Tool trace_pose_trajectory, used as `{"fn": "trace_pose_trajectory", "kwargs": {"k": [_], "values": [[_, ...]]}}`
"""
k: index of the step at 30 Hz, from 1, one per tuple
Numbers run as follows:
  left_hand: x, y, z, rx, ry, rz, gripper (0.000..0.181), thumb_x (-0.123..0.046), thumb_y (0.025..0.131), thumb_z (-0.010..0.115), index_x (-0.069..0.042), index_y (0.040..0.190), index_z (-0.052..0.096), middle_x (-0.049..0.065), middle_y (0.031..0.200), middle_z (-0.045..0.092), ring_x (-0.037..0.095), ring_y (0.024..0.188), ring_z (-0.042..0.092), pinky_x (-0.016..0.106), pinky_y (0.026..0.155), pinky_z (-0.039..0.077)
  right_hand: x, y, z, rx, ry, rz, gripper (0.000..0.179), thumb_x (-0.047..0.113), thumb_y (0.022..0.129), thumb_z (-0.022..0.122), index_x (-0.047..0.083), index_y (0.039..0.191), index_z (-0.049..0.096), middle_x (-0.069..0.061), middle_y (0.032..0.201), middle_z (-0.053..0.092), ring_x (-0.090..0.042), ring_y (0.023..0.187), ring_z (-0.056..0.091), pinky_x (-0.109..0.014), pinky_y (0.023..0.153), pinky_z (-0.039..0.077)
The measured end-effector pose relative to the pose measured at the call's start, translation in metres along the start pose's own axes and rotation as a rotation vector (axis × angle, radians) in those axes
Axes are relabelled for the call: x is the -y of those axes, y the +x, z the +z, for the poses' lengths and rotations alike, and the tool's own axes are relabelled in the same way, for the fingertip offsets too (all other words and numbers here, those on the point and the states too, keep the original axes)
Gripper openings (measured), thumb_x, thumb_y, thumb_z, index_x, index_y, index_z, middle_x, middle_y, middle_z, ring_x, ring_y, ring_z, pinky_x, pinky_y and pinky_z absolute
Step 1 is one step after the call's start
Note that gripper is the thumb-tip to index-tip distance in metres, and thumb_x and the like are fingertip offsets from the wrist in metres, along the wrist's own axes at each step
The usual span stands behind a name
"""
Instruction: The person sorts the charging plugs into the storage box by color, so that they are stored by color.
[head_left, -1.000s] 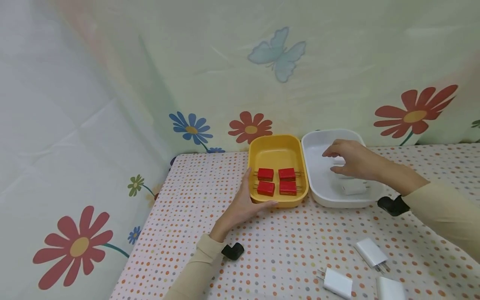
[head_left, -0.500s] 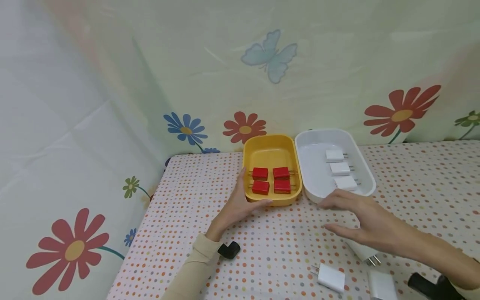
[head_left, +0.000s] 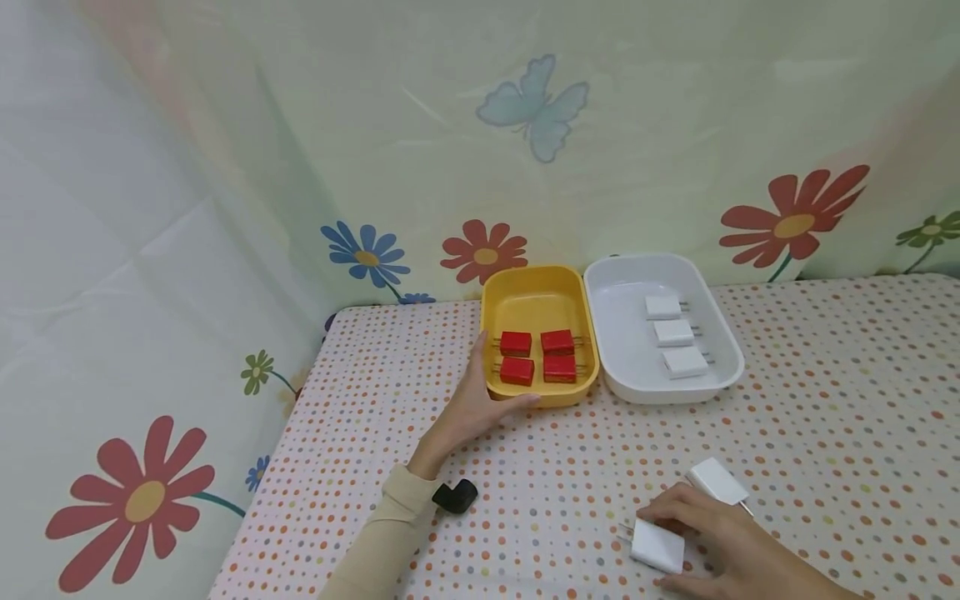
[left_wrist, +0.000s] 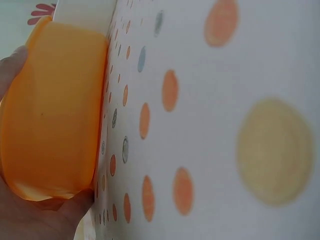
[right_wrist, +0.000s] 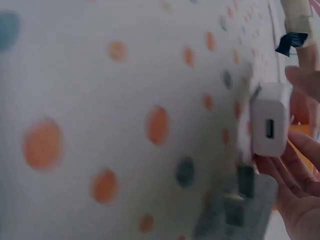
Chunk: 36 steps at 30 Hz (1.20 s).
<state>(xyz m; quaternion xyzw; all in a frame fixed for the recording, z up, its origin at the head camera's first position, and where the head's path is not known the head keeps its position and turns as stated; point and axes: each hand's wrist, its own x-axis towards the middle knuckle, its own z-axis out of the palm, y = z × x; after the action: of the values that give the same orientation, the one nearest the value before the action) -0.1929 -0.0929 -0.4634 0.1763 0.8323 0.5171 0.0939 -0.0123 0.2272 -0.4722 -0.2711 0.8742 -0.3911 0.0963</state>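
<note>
A yellow tray [head_left: 536,287] holds several red plug chargers [head_left: 517,371]. My left hand [head_left: 468,408] rests at its near left corner, fingers straight along the side and thumb on the front wall; the left wrist view shows this orange-looking wall [left_wrist: 55,110] close up. Low on the right, my right hand [head_left: 712,533] spreads its fingers and thumb around a white plug charger [head_left: 657,546] lying on the cloth. In the right wrist view the charger [right_wrist: 270,120] shows its USB port, with the thumb slightly apart from it.
A white tray [head_left: 615,358] stands beside the yellow one, with three white chargers [head_left: 672,333] inside. Another loose white charger [head_left: 716,481] lies beyond the right hand. The dotted tablecloth [head_left: 825,400] meets a flowered curtain [head_left: 375,125] behind.
My right hand has left the white tray, moving down toward me to a loose white charger, and now covers part of the loose group. My left hand stays at the yellow tray.
</note>
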Motion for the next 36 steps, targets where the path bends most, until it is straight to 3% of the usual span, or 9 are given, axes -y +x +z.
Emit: {"fn": "trace_pose_trajectory", "kwargs": {"k": [2,12,26,33,36], "values": [[0.0,0.0,-0.001,-0.001,-0.003,-0.002,0.126,-0.04,0.084,0.089,-0.016,0.168,-0.002,0.008,0.171,0.022,0.023,0.154,0.029,0.046,0.123,0.032,-0.004,-0.001,0.003,-0.004,-0.027,-0.026,0.049,0.036,0.087,0.087,0.012,0.126,0.067,0.003,0.12,0.063,0.004,0.103,0.053,-0.019,0.075,0.052],[0.0,0.001,-0.003,-0.01,-0.012,0.004,0.128,-0.042,0.083,0.09,-0.018,0.168,-0.002,0.007,0.171,0.022,0.022,0.154,0.029,0.045,0.123,0.032,-0.008,-0.002,0.011,-0.049,-0.072,0.045,0.056,0.039,0.081,0.091,0.012,0.126,0.071,0.002,0.119,0.065,0.006,0.103,0.053,-0.021,0.08,0.055],[0.0,-0.002,-0.002,-0.012,0.01,0.019,0.124,-0.039,0.085,0.089,-0.014,0.168,0.0,0.009,0.17,0.024,0.024,0.152,0.032,0.046,0.122,0.035,-0.014,0.0,0.017,-0.107,-0.042,-0.053,0.049,0.026,0.08,0.093,0.007,0.12,0.073,0.008,0.112,0.064,0.007,0.098,0.053,-0.02,0.074,0.053],[0.0,-0.003,0.0,-0.011,0.009,0.003,0.124,-0.038,0.085,0.089,-0.015,0.168,0.0,0.009,0.17,0.025,0.024,0.152,0.033,0.046,0.121,0.035,-0.002,0.004,0.0,-0.067,-0.033,0.04,0.049,0.021,0.08,0.092,0.009,0.123,0.072,0.008,0.112,0.061,0.006,0.093,0.05,-0.02,0.072,0.052],[0.0,-0.003,0.001,-0.01,0.008,-0.004,0.124,-0.038,0.085,0.089,-0.017,0.168,0.0,0.008,0.17,0.024,0.024,0.153,0.032,0.046,0.122,0.034,0.004,0.008,-0.017,-0.172,-0.109,0.039,0.054,0.016,0.072,0.097,0.012,0.121,0.074,0.009,0.111,0.062,0.005,0.093,0.052,-0.021,0.073,0.055]]}}
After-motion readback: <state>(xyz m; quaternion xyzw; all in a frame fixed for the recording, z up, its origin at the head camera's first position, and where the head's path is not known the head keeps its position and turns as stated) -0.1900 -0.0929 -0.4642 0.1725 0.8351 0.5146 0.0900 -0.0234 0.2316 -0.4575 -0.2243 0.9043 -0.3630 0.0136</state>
